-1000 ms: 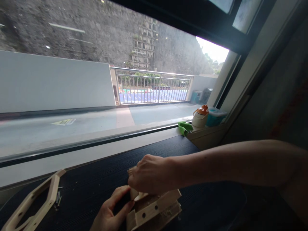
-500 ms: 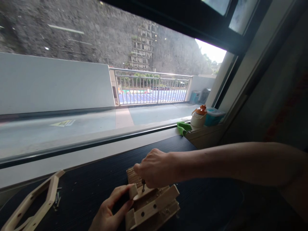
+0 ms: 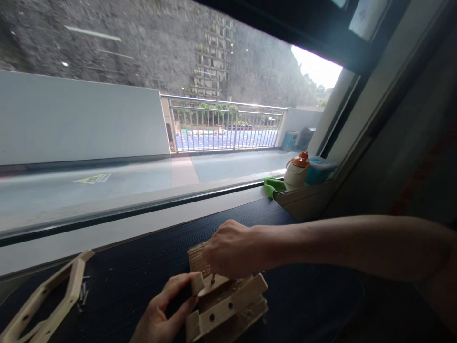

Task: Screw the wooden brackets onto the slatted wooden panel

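A wooden piece with dark round holes along its side [image 3: 230, 307] lies tilted on the dark table, over a rough-grained wooden board [image 3: 195, 259]. My left hand [image 3: 162, 305] pinches the end of a light wooden bar [image 3: 197, 284] between thumb and fingers, at the left of the assembly. Above the wood my right hand [image 3: 230, 250] is closed in a fist, palm down. From under it a thin metal shaft [image 3: 213, 278] points down into the wood; whatever handle it has is hidden inside the fist.
At the left of the dark table [image 3: 143, 271] lies an angled wooden frame [image 3: 73, 283] with holes, with several screws [image 3: 84, 293] beside it. A green cloth [image 3: 273, 186], a white bottle with orange cap [image 3: 297, 171] and a blue-green box [image 3: 319, 170] stand along the windowsill.
My right fist has turned slightly and sits a little lower over the shaft, less of which now shows. My left hand keeps its pinch on the wood. The view has shifted slightly.
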Available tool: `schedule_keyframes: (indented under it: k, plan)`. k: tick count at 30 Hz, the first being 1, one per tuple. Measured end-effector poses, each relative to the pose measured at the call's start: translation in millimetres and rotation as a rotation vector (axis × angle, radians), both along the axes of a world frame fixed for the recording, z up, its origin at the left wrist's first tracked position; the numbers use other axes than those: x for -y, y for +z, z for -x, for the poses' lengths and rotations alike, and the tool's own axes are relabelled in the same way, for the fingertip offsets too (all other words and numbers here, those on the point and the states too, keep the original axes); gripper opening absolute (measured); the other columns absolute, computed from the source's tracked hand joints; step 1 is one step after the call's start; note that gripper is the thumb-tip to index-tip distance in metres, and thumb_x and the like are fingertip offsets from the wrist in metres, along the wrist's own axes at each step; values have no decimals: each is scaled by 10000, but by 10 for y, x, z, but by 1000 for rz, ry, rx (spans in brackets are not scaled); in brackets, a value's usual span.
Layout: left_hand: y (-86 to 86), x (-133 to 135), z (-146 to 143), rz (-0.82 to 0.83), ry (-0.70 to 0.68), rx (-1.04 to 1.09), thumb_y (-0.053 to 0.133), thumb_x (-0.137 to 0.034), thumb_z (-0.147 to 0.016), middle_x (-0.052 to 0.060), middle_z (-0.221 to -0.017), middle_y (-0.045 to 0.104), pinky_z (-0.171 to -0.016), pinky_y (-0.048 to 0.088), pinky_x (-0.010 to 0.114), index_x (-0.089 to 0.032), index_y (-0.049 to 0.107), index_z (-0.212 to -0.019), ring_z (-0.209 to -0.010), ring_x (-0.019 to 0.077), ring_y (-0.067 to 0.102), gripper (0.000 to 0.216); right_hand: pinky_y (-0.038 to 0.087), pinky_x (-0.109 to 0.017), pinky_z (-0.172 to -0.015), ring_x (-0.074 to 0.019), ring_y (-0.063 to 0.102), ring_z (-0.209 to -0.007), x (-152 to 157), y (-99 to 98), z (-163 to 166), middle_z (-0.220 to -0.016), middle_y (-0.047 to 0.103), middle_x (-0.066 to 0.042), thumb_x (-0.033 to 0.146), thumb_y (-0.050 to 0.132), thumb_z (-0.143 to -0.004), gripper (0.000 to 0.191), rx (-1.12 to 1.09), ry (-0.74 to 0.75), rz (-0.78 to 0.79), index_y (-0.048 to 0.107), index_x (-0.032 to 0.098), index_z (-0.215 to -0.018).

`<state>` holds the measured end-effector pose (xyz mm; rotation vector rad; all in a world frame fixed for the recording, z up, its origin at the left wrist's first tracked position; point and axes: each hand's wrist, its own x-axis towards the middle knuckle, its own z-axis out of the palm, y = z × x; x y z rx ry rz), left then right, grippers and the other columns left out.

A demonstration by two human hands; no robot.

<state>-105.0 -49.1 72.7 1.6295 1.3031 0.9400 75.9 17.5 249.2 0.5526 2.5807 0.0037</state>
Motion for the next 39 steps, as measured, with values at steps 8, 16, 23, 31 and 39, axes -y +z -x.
schedule_keyframes:
  k: [8,16,23,31,39]
  plan:
    - [12,-7,-8,13,5,6,613,-481,-813,51,-1181,711,-999,477,323,-233,684,-1126,-1072,257,664,406,343,-272,-442,-181,666,-787,118,40,26,-890,695,-35,142,521,-890,158,-87,-33,-17,619,121,-1012]
    - [22,0,-9,21,7,7,628,-459,-803,58,-1149,725,-958,506,299,-217,690,-1117,-1090,260,656,401,370,-270,-494,-169,649,-870,108,73,20,-1022,688,-60,31,432,-909,233,-68,139,-39,649,116,-925]
    - [21,-3,-8,-6,0,-1,604,-475,-821,42,-1171,714,-980,491,307,-253,694,-1119,-1055,249,672,382,330,-267,-422,-207,669,-734,5,-48,4,-760,698,-61,240,575,-817,129,-108,-119,7,640,141,-766]
    - [7,-9,3,1,4,-3,629,-474,-805,42,-1177,713,-966,500,300,-250,694,-1117,-1027,248,686,390,340,-282,-459,-195,668,-809,114,31,-29,-920,699,-38,160,510,-886,201,-149,-37,-20,585,137,-1071]
    - [41,-14,-13,-8,30,7,651,-447,-785,48,-1136,733,-953,511,310,-247,713,-1096,-1020,255,691,375,370,-266,-516,-171,645,-891,79,86,-46,-989,691,-47,56,467,-901,183,-96,99,38,635,119,-932]
